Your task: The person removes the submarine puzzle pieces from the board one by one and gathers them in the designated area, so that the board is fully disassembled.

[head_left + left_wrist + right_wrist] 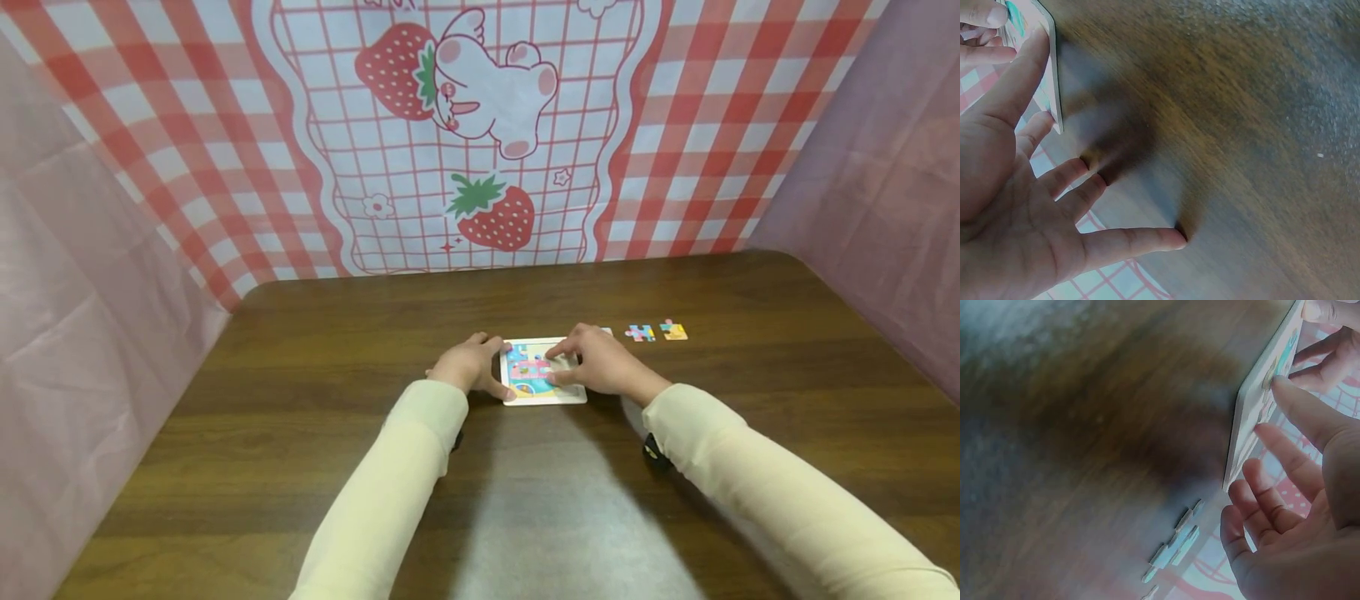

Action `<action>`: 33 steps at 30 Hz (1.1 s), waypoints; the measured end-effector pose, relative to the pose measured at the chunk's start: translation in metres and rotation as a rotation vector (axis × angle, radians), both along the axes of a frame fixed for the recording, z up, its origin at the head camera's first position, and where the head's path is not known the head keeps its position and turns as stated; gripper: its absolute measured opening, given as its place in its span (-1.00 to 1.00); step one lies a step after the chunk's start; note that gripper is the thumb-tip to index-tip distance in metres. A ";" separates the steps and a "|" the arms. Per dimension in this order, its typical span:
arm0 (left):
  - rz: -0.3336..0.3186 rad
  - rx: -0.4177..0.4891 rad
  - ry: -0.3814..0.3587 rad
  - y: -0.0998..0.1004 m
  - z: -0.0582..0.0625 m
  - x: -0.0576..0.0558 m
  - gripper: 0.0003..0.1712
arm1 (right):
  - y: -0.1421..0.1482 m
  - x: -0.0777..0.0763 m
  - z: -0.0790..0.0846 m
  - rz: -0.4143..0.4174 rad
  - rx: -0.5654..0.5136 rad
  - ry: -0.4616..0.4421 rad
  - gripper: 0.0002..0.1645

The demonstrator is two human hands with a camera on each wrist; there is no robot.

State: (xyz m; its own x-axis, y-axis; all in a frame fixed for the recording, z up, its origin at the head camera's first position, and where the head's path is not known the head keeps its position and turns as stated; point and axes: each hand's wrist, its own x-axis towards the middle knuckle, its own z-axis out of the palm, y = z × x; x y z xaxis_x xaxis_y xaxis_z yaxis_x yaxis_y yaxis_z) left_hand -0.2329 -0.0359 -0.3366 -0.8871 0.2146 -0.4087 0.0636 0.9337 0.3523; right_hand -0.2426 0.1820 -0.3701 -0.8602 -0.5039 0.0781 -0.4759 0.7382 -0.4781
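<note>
A white-rimmed jigsaw puzzle tray [545, 401] lies on the table with a colourful, partly filled picture. My left hand [467, 364] rests at its left end, thumb on the near corner and index finger at the far corner. In the left wrist view the left hand's [1041, 206] other fingers spread out straight over the table. My right hand [603, 360] reaches over the tray's right part, pinching a puzzle piece [542, 367] between thumb and index finger among the fitted pieces. The right hand's [1310, 500] remaining fingers curl loosely; its fingers partly hide the piece.
Two loose puzzle pieces, one pink and blue [641, 333] and one yellow [673, 331], lie right of the tray. The brown wooden table [300, 433] ends at a red-checked cloth [675, 167] behind, with pale curtains [82, 292] at the sides.
</note>
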 end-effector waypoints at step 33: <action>-0.104 -0.062 0.040 0.000 0.003 -0.001 -0.06 | -0.010 0.001 0.002 -0.043 -0.020 -0.062 -0.64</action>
